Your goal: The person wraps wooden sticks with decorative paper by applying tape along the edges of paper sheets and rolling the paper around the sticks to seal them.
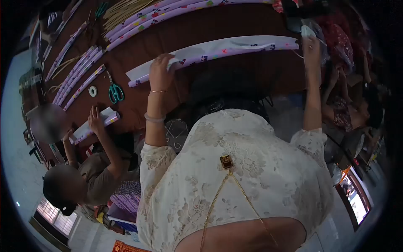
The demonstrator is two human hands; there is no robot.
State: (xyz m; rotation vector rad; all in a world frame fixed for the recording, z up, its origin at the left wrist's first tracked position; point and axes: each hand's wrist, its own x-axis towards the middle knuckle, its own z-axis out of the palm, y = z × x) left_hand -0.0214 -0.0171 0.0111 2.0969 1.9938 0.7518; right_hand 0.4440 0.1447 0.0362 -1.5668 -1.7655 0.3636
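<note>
A long sheet of white-backed paper (218, 49) lies across the brown table, its lilac printed edge rolled along the near side. Over the left part of this sheet is my left hand (162, 71), its fingers bent and closed near a pale strip or paper flap; what they hold is too small to make out. Past the sheet's right end, my right hand (312, 47) is closed on a white bundle (307, 31) beside clear plastic.
Teal scissors (116, 93) and a tape roll (92, 91) lie at left near lilac rolls (79, 77). A co-worker's hands (95, 120) hold a smaller sheet. More rolls (155, 19) and thin sticks (121, 14) lie at the back. Red plastic (336, 38) is at right.
</note>
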